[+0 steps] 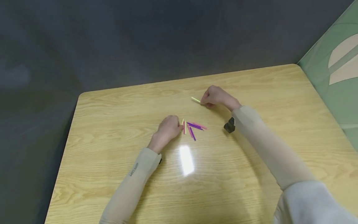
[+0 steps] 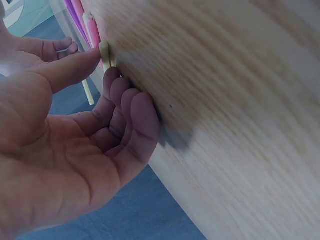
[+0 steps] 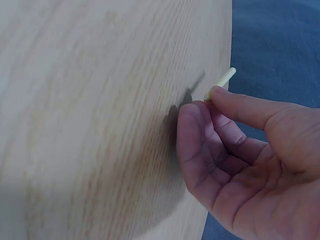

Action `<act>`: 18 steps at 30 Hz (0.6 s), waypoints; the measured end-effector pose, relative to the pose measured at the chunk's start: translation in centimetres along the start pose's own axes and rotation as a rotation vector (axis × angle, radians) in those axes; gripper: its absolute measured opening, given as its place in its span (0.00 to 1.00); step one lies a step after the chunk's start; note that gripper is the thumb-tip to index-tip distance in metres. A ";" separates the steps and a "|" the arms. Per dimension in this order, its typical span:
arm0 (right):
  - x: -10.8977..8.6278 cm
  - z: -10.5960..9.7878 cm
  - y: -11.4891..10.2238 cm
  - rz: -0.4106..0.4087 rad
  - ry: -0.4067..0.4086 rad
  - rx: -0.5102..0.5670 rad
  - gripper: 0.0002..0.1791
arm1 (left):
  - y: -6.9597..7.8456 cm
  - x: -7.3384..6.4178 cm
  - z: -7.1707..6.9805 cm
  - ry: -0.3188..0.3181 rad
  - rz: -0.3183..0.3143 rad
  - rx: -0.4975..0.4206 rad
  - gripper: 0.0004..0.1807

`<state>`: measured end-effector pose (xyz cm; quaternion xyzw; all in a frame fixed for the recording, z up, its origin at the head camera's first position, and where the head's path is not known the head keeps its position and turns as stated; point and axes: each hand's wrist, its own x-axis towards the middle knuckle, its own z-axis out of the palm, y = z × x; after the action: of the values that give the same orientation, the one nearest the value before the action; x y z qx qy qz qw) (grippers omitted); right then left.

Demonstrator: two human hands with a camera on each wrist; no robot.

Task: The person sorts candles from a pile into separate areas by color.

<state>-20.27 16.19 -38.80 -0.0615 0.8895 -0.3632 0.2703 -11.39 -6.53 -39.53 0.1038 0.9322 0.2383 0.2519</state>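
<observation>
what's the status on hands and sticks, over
Right hand pinching lone yellow stick. Left hand pinching another yellow stick beside loose sticks. Nothing visibly in the way.

Yellow, pink, purple sticks (image 1: pixel 195 126); grained table (image 1: pixel 112 130); perhaps navy backdrop (image 1: pixel 179 37).

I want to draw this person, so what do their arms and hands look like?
Both the left hand and right hand have no gloves. Long beige sleeves cover the forearms. The left sleeve has small dark lettering, too tiny to read. By the right sleeve's cuff is a blocky black thing; higher up is pale grey cloth.
</observation>
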 end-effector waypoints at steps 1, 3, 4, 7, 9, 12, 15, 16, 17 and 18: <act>0.1 0.0 -0.1 0.005 -0.004 0.005 0.08 | 0.0 -0.1 -0.1 0.003 -0.004 0.003 0.22; 0.3 0.1 -0.3 0.009 -0.009 0.008 0.08 | -0.1 -0.1 -0.1 0.013 -0.006 0.015 0.22; 0.5 0.1 -0.3 0.012 -0.010 0.004 0.08 | -0.2 -0.2 -0.1 0.015 -0.004 0.018 0.23; 0.8 0.3 -0.4 0.016 -0.010 -0.005 0.08 | -0.3 -0.2 -0.1 0.011 -0.002 0.016 0.23; 1.0 0.4 -0.4 0.016 -0.006 -0.012 0.08 | -0.4 -0.1 -0.1 0.008 0.000 0.016 0.22; 1.3 0.5 -0.4 0.012 0.003 -0.023 0.08 | -0.4 -0.1 -0.1 0.012 0.004 0.019 0.22; 1.5 0.5 -0.4 0.009 0.012 -0.046 0.07 | -0.4 0.1 0.0 0.017 0.007 0.020 0.22; 1.5 0.5 -0.5 0.009 0.015 -0.053 0.07 | -0.4 0.1 0.1 0.019 0.009 0.022 0.23; 1.5 0.5 -0.5 0.008 0.018 -0.062 0.07 | -0.4 0.2 0.1 0.020 0.013 0.025 0.23; 1.5 0.5 -0.5 0.008 0.021 -0.072 0.07 | -0.4 0.2 0.2 0.022 0.018 0.027 0.24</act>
<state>-21.35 15.05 -39.41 -0.0639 0.9050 -0.3304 0.2603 -11.49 -6.71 -39.93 0.1130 0.9371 0.2290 0.2382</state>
